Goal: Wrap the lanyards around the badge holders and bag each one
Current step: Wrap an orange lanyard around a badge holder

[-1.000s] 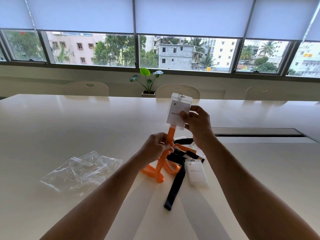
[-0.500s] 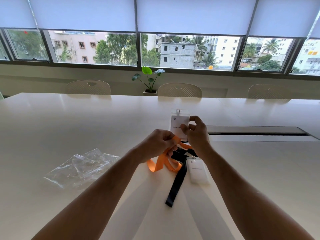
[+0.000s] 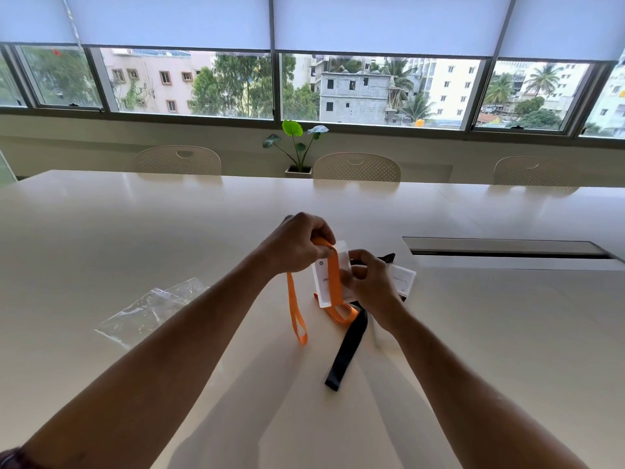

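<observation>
A white badge holder (image 3: pixel 321 282) stands upright just above the table, pinched at its right edge by my right hand (image 3: pixel 370 286). My left hand (image 3: pixel 297 243) grips the orange lanyard (image 3: pixel 333 275) above the holder's top, and the strap runs down across the holder's face. A loop of the same strap hangs down to the left and ends near the table. A black lanyard (image 3: pixel 348 350) lies on the table under my right wrist. Its white badge holder (image 3: pixel 402 279) shows partly behind my right hand.
Several clear plastic bags (image 3: pixel 152 308) lie in a pile on the white table (image 3: pixel 135 231) to the left of my arms. A recessed cable slot (image 3: pixel 507 248) runs along the table at the right. Chairs and a potted plant (image 3: pixel 299 147) stand past the far edge.
The badge holder has come down from raised height to just above the table. My left hand has risen over its top, drawing the orange strap down across its face.
</observation>
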### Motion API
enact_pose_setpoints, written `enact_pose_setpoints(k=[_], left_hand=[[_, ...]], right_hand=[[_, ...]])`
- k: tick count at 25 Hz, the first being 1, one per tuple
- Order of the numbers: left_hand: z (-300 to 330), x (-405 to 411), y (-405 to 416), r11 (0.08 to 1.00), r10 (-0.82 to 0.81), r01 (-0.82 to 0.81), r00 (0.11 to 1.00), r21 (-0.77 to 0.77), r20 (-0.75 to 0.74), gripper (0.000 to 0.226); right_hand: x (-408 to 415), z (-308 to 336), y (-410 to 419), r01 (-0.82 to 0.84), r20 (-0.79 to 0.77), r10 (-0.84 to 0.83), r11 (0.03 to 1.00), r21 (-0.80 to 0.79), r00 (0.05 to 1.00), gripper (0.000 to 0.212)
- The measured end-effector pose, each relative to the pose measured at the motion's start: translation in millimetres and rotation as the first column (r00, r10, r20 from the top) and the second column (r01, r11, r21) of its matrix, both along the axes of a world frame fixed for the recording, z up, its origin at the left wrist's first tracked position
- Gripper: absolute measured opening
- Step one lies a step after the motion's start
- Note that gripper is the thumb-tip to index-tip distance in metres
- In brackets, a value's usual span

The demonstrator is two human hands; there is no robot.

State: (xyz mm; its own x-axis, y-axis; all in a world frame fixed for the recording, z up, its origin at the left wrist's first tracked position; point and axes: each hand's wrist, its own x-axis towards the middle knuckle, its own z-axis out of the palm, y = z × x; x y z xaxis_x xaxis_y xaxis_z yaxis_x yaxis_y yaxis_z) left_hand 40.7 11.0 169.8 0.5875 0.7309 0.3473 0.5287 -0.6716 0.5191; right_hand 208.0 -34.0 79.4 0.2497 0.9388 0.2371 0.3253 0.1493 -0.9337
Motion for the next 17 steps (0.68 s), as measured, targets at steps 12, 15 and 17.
enact_pose_setpoints(k=[12, 15, 17], left_hand=[[4.4, -0.5, 12.3, 0.955, 0.176, -0.151, 0.981, -0.254, 0.078, 0.014], [3.5, -3.1, 12.9, 0.905, 0.181, -0.106, 0.972, -0.413, 0.147, 0.018], [1.5, -6.6, 14.1, 0.867, 0.186, -0.092, 0.971, -0.490, 0.148, 0.023]], right_hand=[[-1.4, -0.5, -16.9, -0.187, -0.178, 0.185, 0.982, 0.007, 0.966, 0.032], [2.3, -1.6, -21.1, -0.315, -0.297, 0.309, 0.949, 0.032, 0.903, 0.048], [4.6, -1.0, -22.8, -0.359, -0.313, 0.354, 0.932, 0.045, 0.881, 0.046]])
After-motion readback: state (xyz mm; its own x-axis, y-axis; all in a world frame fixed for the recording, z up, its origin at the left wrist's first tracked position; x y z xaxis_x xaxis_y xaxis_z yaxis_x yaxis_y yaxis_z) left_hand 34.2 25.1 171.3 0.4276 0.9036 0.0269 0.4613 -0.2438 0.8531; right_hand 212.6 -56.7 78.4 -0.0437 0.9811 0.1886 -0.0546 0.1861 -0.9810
